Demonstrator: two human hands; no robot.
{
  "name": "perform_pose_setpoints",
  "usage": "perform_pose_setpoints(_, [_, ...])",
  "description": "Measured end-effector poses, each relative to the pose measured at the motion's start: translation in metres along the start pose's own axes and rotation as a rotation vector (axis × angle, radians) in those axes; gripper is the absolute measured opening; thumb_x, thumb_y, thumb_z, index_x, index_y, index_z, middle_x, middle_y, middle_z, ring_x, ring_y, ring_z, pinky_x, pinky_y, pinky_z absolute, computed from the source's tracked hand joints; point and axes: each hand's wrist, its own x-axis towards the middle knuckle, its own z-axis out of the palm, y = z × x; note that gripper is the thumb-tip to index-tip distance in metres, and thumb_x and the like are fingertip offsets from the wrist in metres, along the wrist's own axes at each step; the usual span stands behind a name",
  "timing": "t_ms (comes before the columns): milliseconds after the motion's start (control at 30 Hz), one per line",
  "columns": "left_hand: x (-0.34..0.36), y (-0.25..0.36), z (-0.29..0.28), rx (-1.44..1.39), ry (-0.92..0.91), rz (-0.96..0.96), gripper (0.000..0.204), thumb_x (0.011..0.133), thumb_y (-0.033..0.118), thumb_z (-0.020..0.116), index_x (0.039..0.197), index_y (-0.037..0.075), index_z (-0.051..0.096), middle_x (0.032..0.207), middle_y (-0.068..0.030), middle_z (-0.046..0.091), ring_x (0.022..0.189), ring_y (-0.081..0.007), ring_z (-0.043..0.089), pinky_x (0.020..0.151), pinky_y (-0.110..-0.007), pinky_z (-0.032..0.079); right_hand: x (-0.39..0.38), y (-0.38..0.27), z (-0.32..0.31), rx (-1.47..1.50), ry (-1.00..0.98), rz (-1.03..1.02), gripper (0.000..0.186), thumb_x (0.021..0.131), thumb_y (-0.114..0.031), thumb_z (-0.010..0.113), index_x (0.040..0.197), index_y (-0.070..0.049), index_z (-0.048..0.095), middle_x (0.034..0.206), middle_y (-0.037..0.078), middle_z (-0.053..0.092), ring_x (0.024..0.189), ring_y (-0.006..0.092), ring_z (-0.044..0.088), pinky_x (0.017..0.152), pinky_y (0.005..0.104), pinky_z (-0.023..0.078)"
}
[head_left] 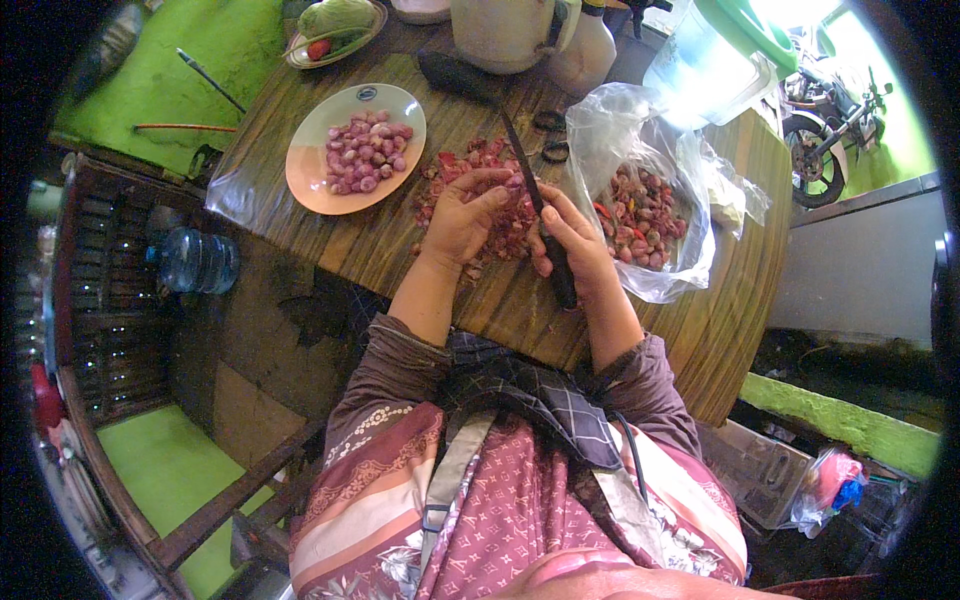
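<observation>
My right hand [580, 240] is closed around the black handle of a knife [559, 268], its dark blade angled up and away to the left. Close beside the blade, my left hand [460, 220] pinches a small shallot [515, 183], partly hidden by the fingers. Beneath both hands lies a heap of red shallot skins [508, 238] on the wooden table [370, 255]. Peeled pink shallots [367, 152] fill the middle of an oval plate [308, 165] to the left. On the right, an open clear plastic bag [690, 275] holds unpeeled shallots [640, 225] with some red chillies among them.
Along the table's far side stand a plate with a green vegetable [336, 22], a pale pitcher [500, 35], a black pouch-like thing [455, 78] and a clear tub [710, 70] with a green rim. A blue water bottle [200, 260] is left of the table; a motorcycle [825, 140] stands beyond.
</observation>
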Motion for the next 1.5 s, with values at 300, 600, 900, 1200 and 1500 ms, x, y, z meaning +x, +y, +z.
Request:
perform_pose_setpoints(300, [0.0,-0.003,0.002,0.191,0.002,0.07,0.026,0.078,-0.002,0.061,0.103,0.0,0.055,0.099,-0.0085,0.06,0.095,-0.0156,0.057,0.083,-0.028,0.048,0.002,0.003,0.0,0.14,0.046,0.078,0.041,0.093,-0.027,0.045,0.129,-0.009,0.037,0.064,0.002,0.048,0.049,0.0091,0.045,0.043,0.0214,0.037])
perform_pose_setpoints(600, [0.0,-0.005,0.004,0.439,0.04,0.119,0.026,0.078,-0.004,0.058,0.104,-0.001,0.056,0.103,-0.0099,0.06,0.093,-0.0174,0.058,0.083,-0.029,0.048,0.004,0.007,0.004,0.003,0.066,-0.032,0.042,0.091,-0.028,0.047,0.129,-0.01,0.038,0.062,0.003,0.047,0.046,0.0098,0.045,0.042,0.0213,0.037])
perform_pose_setpoints(900, [0.0,0.0,0.014,0.255,0.037,0.216,0.023,0.078,-0.005,0.059,0.101,-0.001,0.057,0.099,-0.009,0.06,0.092,-0.0174,0.059,0.084,-0.03,0.048,0.007,0.0,-0.013,-0.044,0.224,0.0,0.044,0.091,-0.028,0.048,0.13,-0.009,0.038,0.063,0.002,0.048,0.047,0.0096,0.045,0.044,0.0209,0.037])
perform_pose_setpoints(1200, [0.003,-0.004,0.001,0.267,0.107,0.139,0.022,0.077,-0.002,0.062,0.099,-0.001,0.058,0.1,-0.0107,0.062,0.094,-0.0174,0.059,0.085,-0.029,0.047,0.007,0.021,-0.008,-0.535,0.08,-0.08,0.05,0.089,-0.037,0.048,0.134,-0.018,0.035,0.07,0.002,0.055,0.059,0.0097,0.051,0.06,0.0241,0.042])
perform_pose_setpoints(1500, [0.004,-0.007,-0.004,0.172,0.057,0.075,0.019,0.077,-0.002,0.063,0.096,-0.002,0.059,0.099,-0.0114,0.062,0.089,-0.0185,0.06,0.08,-0.031,0.049,0.004,0.015,-0.003,-0.721,0.108,-0.141,0.048,0.089,-0.037,0.047,0.131,-0.018,0.037,0.118,0.017,0.052,0.114,0.0321,0.048,0.095,0.0381,0.036])
